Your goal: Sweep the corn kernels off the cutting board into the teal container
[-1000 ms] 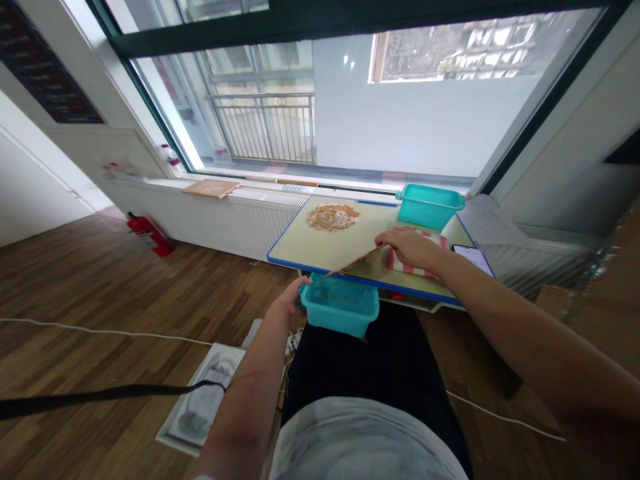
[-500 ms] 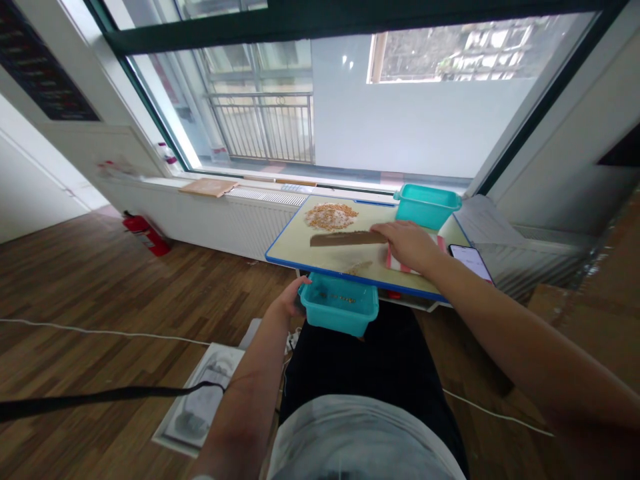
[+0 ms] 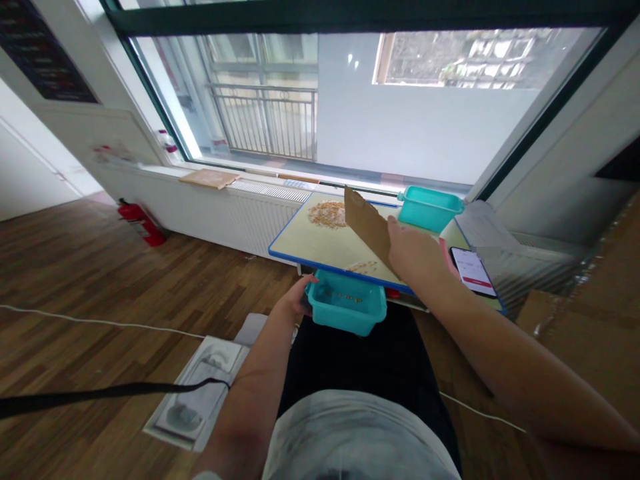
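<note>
My left hand point(image 3: 300, 295) grips the left end of a turquoise plastic basket point(image 3: 350, 321), held just below the table's front edge. A few small grains point(image 3: 345, 296) lie on the basket's floor. My right hand point(image 3: 407, 248) is closed on a flat piece of brown cardboard point(image 3: 367, 227), tilted over the small table point(image 3: 310, 241). Beyond the cardboard's far end lies a pile of yellow and whitish grains point(image 3: 326, 214), partly hidden by it. A thin scatter of grains point(image 3: 363, 267) sits near the front edge, above the basket.
A second turquoise basket point(image 3: 431, 208) stands at the table's back right. A phone point(image 3: 473, 271) with a lit screen lies at the right side. Cardboard boxes point(image 3: 595, 293) are at far right. A fire extinguisher point(image 3: 141, 222) and white cables are on the floor.
My right hand has turned the cardboard from lying sideways to a steep slant, its far end swinging up and back toward the pile. My left hand keeps holding the basket in place.
</note>
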The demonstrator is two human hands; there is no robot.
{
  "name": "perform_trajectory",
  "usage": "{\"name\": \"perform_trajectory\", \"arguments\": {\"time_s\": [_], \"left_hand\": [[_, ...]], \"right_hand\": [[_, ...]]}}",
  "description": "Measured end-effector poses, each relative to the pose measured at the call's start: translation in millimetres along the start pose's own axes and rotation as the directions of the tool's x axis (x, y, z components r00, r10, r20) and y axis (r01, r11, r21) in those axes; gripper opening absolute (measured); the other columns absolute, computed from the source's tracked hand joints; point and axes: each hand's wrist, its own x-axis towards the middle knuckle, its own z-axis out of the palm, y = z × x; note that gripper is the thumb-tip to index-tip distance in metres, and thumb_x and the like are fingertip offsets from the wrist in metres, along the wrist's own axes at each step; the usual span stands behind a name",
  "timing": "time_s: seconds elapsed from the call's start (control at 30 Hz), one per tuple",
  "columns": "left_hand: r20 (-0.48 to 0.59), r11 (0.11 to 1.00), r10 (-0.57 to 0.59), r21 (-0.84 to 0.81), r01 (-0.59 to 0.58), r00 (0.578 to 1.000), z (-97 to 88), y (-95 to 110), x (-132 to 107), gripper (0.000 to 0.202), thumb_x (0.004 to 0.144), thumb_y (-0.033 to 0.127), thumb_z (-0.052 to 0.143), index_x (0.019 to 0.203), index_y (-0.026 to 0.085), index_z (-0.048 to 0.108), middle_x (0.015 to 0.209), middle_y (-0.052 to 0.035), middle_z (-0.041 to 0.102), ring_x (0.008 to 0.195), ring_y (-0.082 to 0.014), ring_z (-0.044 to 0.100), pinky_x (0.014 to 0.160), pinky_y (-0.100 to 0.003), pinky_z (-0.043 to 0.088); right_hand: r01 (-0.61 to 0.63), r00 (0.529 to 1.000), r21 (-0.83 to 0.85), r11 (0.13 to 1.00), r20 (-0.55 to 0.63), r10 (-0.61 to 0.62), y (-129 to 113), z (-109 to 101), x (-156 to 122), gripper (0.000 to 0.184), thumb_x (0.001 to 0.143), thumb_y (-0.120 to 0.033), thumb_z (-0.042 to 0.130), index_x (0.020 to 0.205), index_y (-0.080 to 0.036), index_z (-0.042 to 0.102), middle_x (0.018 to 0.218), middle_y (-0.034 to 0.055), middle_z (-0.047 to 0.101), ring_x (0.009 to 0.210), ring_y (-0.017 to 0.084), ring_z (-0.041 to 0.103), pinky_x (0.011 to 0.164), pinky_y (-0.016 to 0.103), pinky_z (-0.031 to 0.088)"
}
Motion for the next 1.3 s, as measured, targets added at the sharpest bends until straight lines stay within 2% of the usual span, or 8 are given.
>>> {"name": "perform_trajectory", "arguments": {"time_s": [0.1,0.2,0.33,0.4,0.6,0.93,1.07,1.3], "left_hand": [[0.029,1.0,-0.016,0.02,0.015,0.999,-5.1,-2,3,0.045,0.067,0.038,0.061,0.108,0.017,0.06,0.101,-0.0115,0.07,0.091,-0.0318,0.068,0.075,-0.045,0.054],[0.058,1.0,-0.018,0.017,0.017,0.998,-10.6,-3,7,0.046,0.067,0.04,0.061,0.108,0.018,0.06,0.102,-0.0106,0.07,0.092,-0.0317,0.068,0.075,-0.045,0.054],[0.014,0.999,-0.009,0.034,0.009,1.0,-11.1,-3,7,0.046,0.067,0.04,0.061,0.107,0.019,0.059,0.101,-0.0109,0.071,0.093,-0.0323,0.067,0.077,-0.046,0.054],[0.016,0.999,-0.015,0.035,0.014,1.0,-8.7,-2,6,0.046,0.066,0.04,0.061,0.107,0.019,0.06,0.101,-0.0112,0.071,0.093,-0.0327,0.067,0.077,-0.047,0.053],[0.032,0.999,-0.015,0.037,0.014,0.999,-3.1,-1,2,0.045,0.068,0.039,0.059,0.107,0.018,0.06,0.101,-0.0119,0.071,0.093,-0.0329,0.067,0.077,-0.047,0.054],[0.006,0.997,-0.02,0.079,0.02,1.0,7.2,1,-9,0.042,0.069,0.039,0.058,0.106,0.019,0.06,0.096,-0.0117,0.072,0.091,-0.0335,0.068,0.075,-0.048,0.054],[-0.036,0.996,-0.002,0.092,0.006,0.999,6.5,1,-8,0.043,0.068,0.039,0.058,0.106,0.019,0.06,0.096,-0.0113,0.072,0.09,-0.033,0.068,0.075,-0.048,0.054],[-0.016,0.997,-0.007,0.071,0.008,1.0,2.9,0,-5,0.043,0.069,0.04,0.058,0.105,0.018,0.06,0.099,-0.0127,0.071,0.089,-0.0332,0.067,0.075,-0.047,0.053]], "right_hand": [[-0.031,0.999,-0.026,0.999,0.005,0.032,-5,-1,-1,0.054,0.088,-0.009,0.033,0.141,-0.007,0.04,0.097,0.0206,0.069,0.086,0.026,0.068,0.069,0.032,0.05],[-0.048,0.998,-0.006,0.999,0.035,0.048,-9,8,4,0.049,0.088,-0.008,0.031,0.135,-0.004,0.046,0.098,0.023,0.069,0.086,0.026,0.069,0.07,0.033,0.051],[-0.064,0.994,0.028,0.998,0.089,0.061,-9,20,20,0.045,0.09,-0.009,0.031,0.13,-0.002,0.049,0.1,0.0247,0.068,0.094,0.026,0.068,0.074,0.033,0.051],[-0.071,0.99,0.043,0.997,0.123,0.065,-6,22,29,0.041,0.091,-0.013,0.032,0.125,-0.004,0.054,0.101,0.0233,0.068,0.097,0.026,0.067,0.078,0.034,0.051],[0.048,0.969,0.12,0.992,0.235,-0.076,0,19,46,0.037,0.092,-0.017,0.036,0.115,-0.014,0.063,0.11,0.018,0.068,0.101,0.027,0.065,0.083,0.036,0.049],[0.06,0.965,0.109,0.992,0.246,-0.086,-12,9,33,0.034,0.091,-0.018,0.04,0.115,-0.012,0.064,0.106,0.0193,0.069,0.097,0.027,0.067,0.08,0.034,0.05],[0.072,0.967,0.116,0.991,0.237,-0.098,-16,7,29,0.036,0.089,-0.016,0.039,0.116,-0.011,0.063,0.104,0.0198,0.069,0.096,0.028,0.067,0.079,0.035,0.05],[0.141,0.962,0.108,0.984,0.221,-0.162,-21,4,20,0.034,0.088,-0.017,0.041,0.113,-0.012,0.063,0.101,0.0177,0.07,0.092,0.027,0.067,0.073,0.033,0.05]]}}
